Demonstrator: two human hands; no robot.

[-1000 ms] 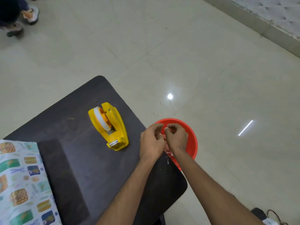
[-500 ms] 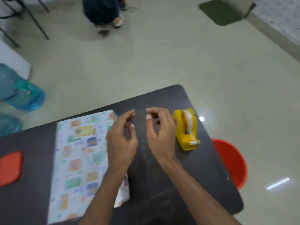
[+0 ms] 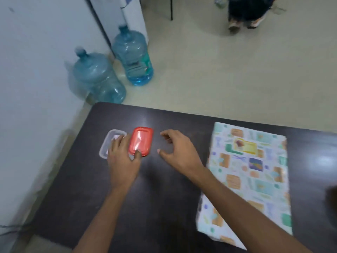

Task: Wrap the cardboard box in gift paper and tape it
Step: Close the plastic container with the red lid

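The box wrapped in patterned gift paper (image 3: 253, 176) lies flat on the right half of the dark table (image 3: 164, 207). A small clear plastic container (image 3: 107, 143) and its red lid (image 3: 141, 140) sit side by side at the table's far left. My left hand (image 3: 124, 159) lies over the container, fingers spread, thumb touching the near edge of the red lid. My right hand (image 3: 177, 148) hovers just right of the lid with fingers loosely curved, holding nothing. The tape dispenser is out of view.
Two large blue water jugs (image 3: 99, 79) (image 3: 134, 55) stand on the floor beyond the table's far left corner, against a white wall (image 3: 36, 70). A person's feet (image 3: 242, 24) are on the tiled floor at the top.
The view swung left from the tape dispenser and red bin to the table's left end. Both hands moved from in front of the dispenser over to the container and red lid.
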